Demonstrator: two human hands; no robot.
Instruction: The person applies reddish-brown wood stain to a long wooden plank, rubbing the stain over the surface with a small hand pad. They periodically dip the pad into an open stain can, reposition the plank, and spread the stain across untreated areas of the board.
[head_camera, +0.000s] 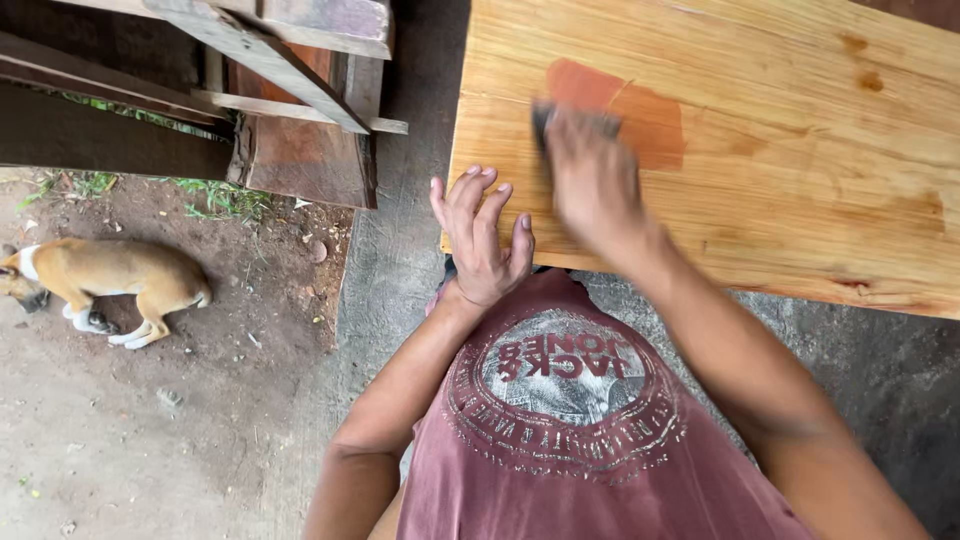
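A: How much of the wooden panel (760, 150) is judged to be coated?

B: Only a small part. One reddish-brown stained patch (650, 120) is seen in the upper middle of the frame; the rest of the pale board is left bare, so most of the work appears to remain.

A: Where is the applicator held?

B: A dark pad or brush (545, 118) is gripped under the right hand (592, 175), pressed on the board at the patch's left edge. The hand is blurred, so its fingers are only taken to be closed on the pad.

A: And the left hand (482, 240)?

B: It is kept open, fingers spread, resting at the near edge of the panel; nothing is held in it.

A: What else is noted around?

B: Dark stacked planks (290, 90) are seen at the upper left, and a tan and white dog (110, 285) is lying on the dirt ground (150, 440) at the left. Both are well apart from the panel; nothing is found in the way.
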